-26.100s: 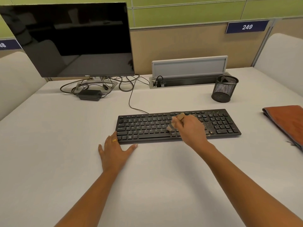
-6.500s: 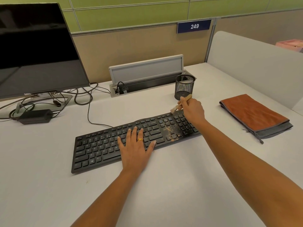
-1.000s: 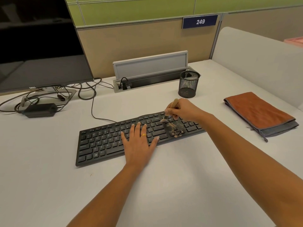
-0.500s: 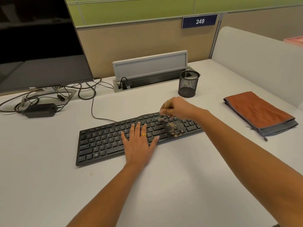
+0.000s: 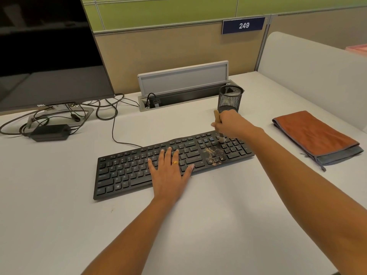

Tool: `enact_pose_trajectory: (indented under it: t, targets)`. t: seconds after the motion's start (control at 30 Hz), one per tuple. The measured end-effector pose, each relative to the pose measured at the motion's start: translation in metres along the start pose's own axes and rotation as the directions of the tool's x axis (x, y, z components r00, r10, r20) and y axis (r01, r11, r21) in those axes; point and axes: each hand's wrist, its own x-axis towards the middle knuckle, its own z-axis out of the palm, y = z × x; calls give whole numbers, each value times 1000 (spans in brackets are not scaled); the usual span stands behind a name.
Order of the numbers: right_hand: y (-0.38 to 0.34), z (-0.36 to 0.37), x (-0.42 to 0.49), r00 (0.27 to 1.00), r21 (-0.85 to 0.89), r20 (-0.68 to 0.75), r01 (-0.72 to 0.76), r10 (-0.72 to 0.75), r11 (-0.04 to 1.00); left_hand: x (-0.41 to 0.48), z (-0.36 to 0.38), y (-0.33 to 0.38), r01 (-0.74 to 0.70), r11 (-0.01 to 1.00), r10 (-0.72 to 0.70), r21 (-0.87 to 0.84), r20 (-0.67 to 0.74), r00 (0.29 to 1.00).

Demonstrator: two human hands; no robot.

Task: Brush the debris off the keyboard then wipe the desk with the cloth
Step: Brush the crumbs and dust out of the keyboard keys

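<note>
Left hand (image 5: 168, 171) flat on black keyboard (image 5: 127, 171) at desk (image 5: 218, 225) centre, right hand (image 5: 231, 124) gripping small brush (image 5: 217, 118) upright over the right-end keys, debris (image 5: 213, 154) just left of bristles, folded cloth (image 5: 315, 133) far right

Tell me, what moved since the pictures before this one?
The right hand, gripping the brush, moved past the debris toward the right end of the keyboard; the brush stands more upright. The left hand, once in front of the keyboard, now rests flat on the keys. The debris, once scattered, is one patch. The folded cloth and mesh pen cup stayed put.
</note>
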Motion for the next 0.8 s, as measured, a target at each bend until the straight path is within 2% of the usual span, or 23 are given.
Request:
enact_pose_trajectory:
  t: [0.07, 0.13, 0.2, 0.33, 0.53, 0.7, 0.8]
  targets:
    - [-1, 4, 1, 994, 147, -105, -8, 23, 989, 0, 0, 0, 0, 1000, 0, -7, 2, 1000]
    - [-1, 11, 0, 986, 315, -147, -28, 78, 949, 0, -1, 0, 1, 1000, -1, 1, 3, 1000]
    - [1, 20, -1, 983, 328, -127, -83, 131, 941, 0, 0, -1, 1, 1000, -1, 2, 7, 1000]
    - [2, 24, -3, 973, 190, -166, -129, 161, 973, 1, 0, -1, 1, 1000, -1, -2, 7, 1000]
    - [-3, 30, -7, 972, 449, -203, -15, 118, 894, 1, 1, 0, 1, 1000, -1, -6, 7, 1000]
    - [-4, 34, -8, 976, 263, -200, -31, 86, 964, 1, 1, -1, 2, 1000, -2, 6, 7, 1000]
    - [-7, 31, -6, 976, 234, -208, -20, 70, 972, 1, 1, -1, 3, 1000, -4, 4, 6, 1000]
